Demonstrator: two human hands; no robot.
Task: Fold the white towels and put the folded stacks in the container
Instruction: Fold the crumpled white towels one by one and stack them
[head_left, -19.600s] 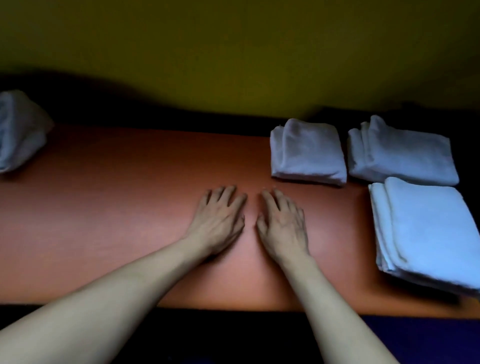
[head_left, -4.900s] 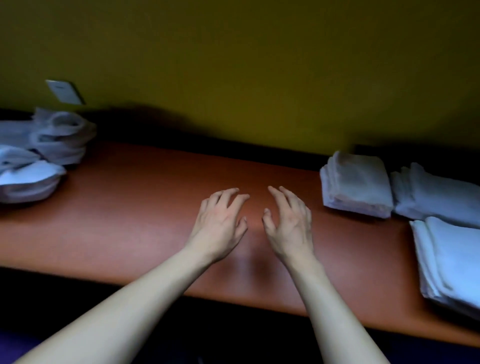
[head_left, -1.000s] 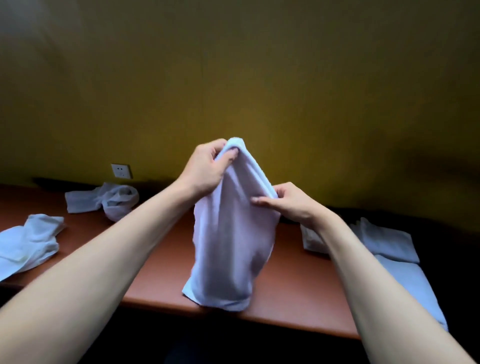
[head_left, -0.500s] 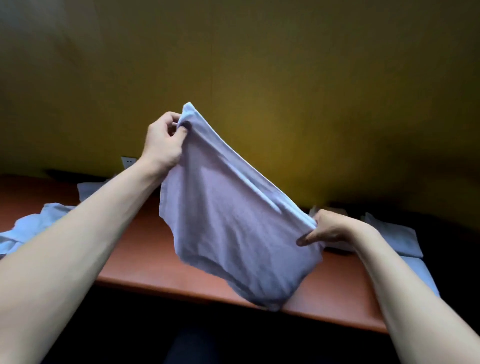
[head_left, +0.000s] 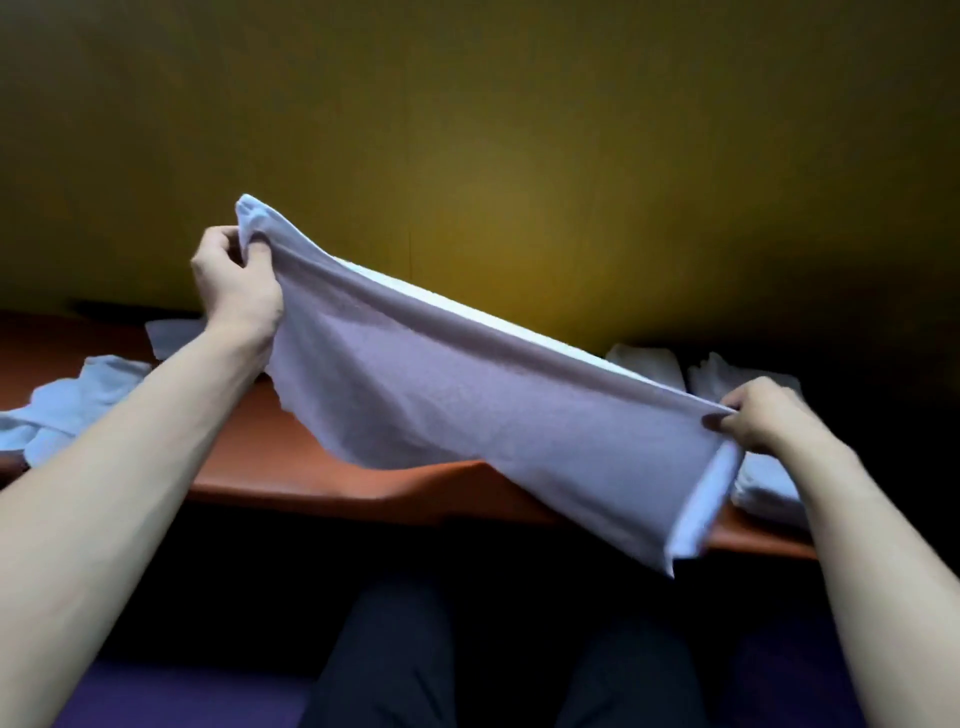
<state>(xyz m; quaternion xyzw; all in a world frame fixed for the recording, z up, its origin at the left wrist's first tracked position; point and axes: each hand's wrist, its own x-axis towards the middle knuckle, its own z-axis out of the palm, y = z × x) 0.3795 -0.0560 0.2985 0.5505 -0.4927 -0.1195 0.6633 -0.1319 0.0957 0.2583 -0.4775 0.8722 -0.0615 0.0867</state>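
A white towel (head_left: 467, 405) is stretched in the air above the orange table (head_left: 291, 467), slanting down from upper left to lower right. My left hand (head_left: 236, 283) pinches its upper left corner. My right hand (head_left: 761, 415) pinches its right corner, lower down, and the towel's end hangs below that hand. Folded white towels (head_left: 649, 361) lie on the table's right side, partly hidden behind the held towel and my right hand. No container is in view.
Loose unfolded white towels (head_left: 67, 405) lie on the table's left part, another (head_left: 174, 335) farther back. A yellow wall rises behind the table. My dark-trousered legs (head_left: 395, 660) show below the table's front edge.
My hands have moved farther apart, pulling the towel out wide. My right hand went right and down, my left hand dropped lower. The camera tilted down, showing my legs.
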